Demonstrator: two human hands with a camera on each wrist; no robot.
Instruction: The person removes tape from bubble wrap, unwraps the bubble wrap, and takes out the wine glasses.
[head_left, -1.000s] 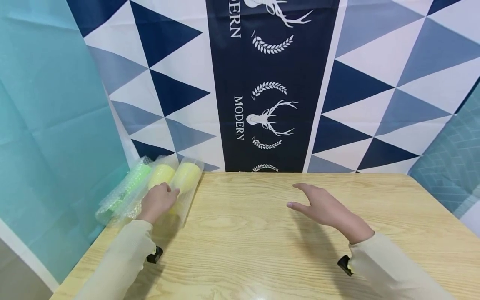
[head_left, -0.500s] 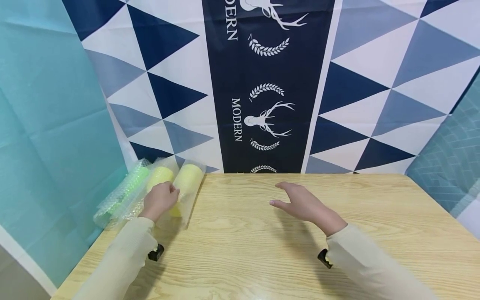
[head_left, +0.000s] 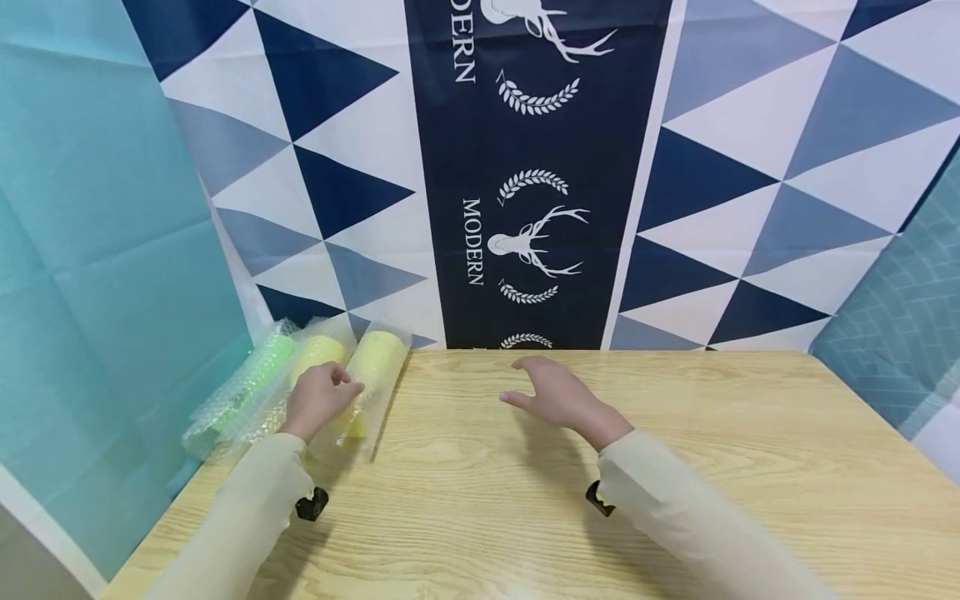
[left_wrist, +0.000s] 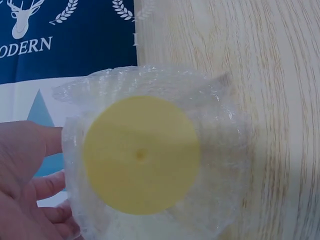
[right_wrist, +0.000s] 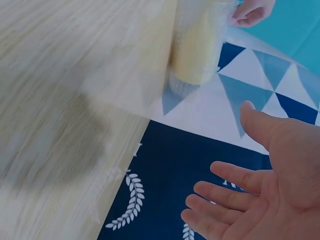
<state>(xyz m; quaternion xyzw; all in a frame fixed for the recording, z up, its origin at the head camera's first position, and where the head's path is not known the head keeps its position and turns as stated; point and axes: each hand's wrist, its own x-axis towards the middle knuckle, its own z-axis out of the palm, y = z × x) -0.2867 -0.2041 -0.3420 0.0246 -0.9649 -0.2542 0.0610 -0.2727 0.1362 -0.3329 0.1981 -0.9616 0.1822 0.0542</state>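
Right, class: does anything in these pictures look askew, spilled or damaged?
Only the backdrop: its MODERN lettering and deer heads run sideways in the head view, as if hung on its side. Nothing looks spilled or damaged; the three wrapped cylinders sit side by side.

Looks like clear plastic on the bubble wrap (left_wrist: 223, 155) — crinkled, bumpy, glossy along the folds. Smooth and matt on the yellow cylinder (left_wrist: 141, 156) beneath, material too veiled to tell. Wood-grained and smooth on the table (head_left: 465, 500), with a soft sheen. Thin and creased on the printed backdrop (head_left: 536, 142) and the teal sheet (head_left: 105, 233) — cloth or plastic, hard to tell. Matt cloth on the cream sleeves (head_left: 240, 512).
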